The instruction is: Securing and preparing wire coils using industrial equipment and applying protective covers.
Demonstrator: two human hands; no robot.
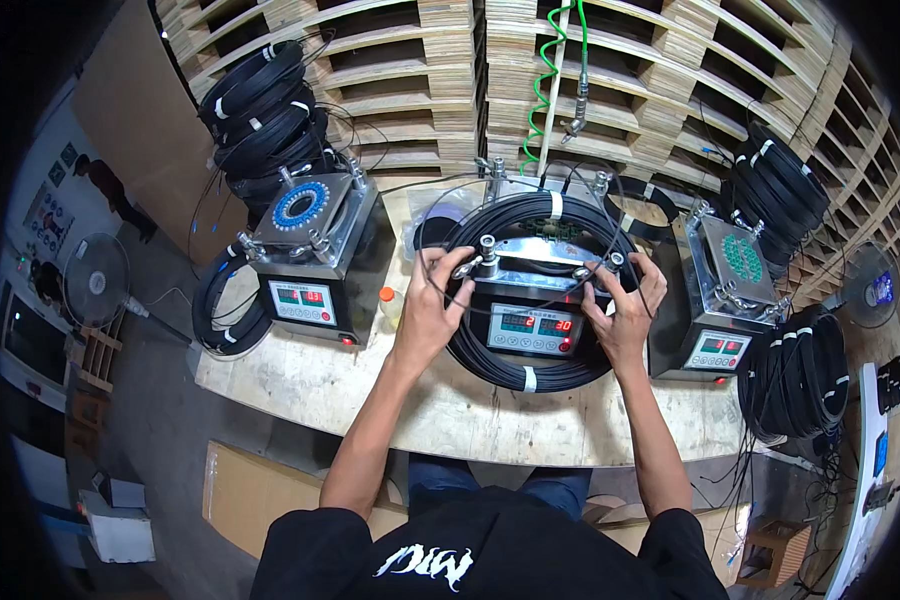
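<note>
A steel box-shaped machine [533,322] with a digital display panel stands at the middle of the wooden bench [320,385]. A big coil of black cable [530,372], bound with white ties, lies around it. My left hand [431,305] grips the coil at the machine's left front corner, next to a wing nut [487,250]. My right hand [625,305] holds the coil at the right front corner, fingers curled over the cable beside another clamp knob [615,262].
A like machine with a blue ring of holes [315,250] stands at left, one with a green ring [732,290] at right. Stacks of black cable coils [265,110], [778,190], [798,372] surround them. Wooden pallets [610,70] line the back; a green coiled hose [550,60] hangs down.
</note>
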